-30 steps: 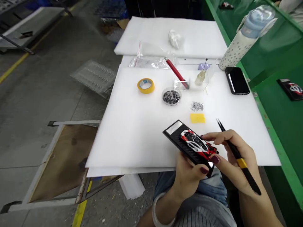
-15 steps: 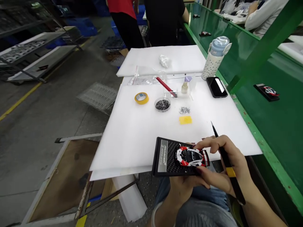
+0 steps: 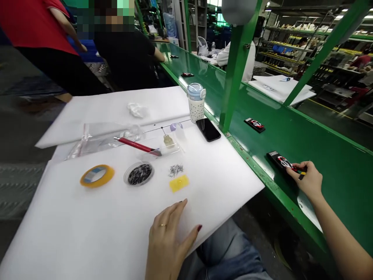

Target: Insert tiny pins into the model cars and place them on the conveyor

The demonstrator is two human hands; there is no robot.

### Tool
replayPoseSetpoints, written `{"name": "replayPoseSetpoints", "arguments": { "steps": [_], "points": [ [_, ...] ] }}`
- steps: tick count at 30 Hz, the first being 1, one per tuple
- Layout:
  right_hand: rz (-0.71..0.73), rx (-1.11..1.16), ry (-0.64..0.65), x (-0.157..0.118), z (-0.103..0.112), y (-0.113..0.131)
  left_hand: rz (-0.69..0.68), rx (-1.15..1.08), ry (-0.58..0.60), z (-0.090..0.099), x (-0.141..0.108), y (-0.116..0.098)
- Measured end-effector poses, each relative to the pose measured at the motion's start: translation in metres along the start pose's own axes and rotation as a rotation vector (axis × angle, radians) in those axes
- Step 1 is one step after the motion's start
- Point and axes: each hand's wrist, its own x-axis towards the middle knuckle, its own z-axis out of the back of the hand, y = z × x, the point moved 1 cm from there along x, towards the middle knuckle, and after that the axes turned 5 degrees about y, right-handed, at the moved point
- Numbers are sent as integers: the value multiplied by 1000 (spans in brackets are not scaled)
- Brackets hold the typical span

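Two hands held the model car (image 3: 285, 162) a moment ago; now the right hand (image 3: 309, 179) alone grips its end over the green surface (image 3: 329, 155), tweezers (image 3: 302, 175) tucked within, freeing the left hand (image 3: 166, 233), empty, just short of the yellow strip (image 3: 179, 183).

A red and white model car (image 3: 285, 162) on a black base (image 3: 276, 159) is over the green belt (image 3: 338, 159).

- Tabletop (image 3: 96, 229) v. bright, nearly washed out; flr (image 3: 14, 132) at L dim & blurry
- Glare patches on green conveyor (image 3: 309, 140), nr side
- Strip lts (image 3: 339, 17) on, top R
- Car model (image 3: 284, 161) small, a bit soft, plate lettering unreadable
- Wide-angle stretch twd edges; pixelated patch (image 3: 105, 15) top L
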Motion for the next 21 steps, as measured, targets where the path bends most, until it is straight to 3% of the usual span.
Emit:
{"name": "replayPoseSetpoints", "arguments": {
  "steps": [3, 6, 8, 10, 14, 17, 21],
  "points": [
    [-12, -30, 49, 14, 21, -5, -162, 213, 110, -2, -7, -1],
    [65, 20, 65, 48, 25, 16, -197, 355, 215, -5, -11, -5],
    [141, 37, 153, 84, 6, 43, -194, 391, 235, -8, -11, -8],
    [170, -31, 253, 123, -28, 71, -200, 407, 236, -10, -10, -11],
    [73, -265, 313, 181, -98, 110, -206, 428, 223, -11, -6, -17],
    [-1, -371, 342, 186, -118, 123, -178, 434, 205, -11, -4, -23],
    [-39, -392, 344, 162, -107, 140, -67, 350, 273, -10, 1, -30]
  ]
}}
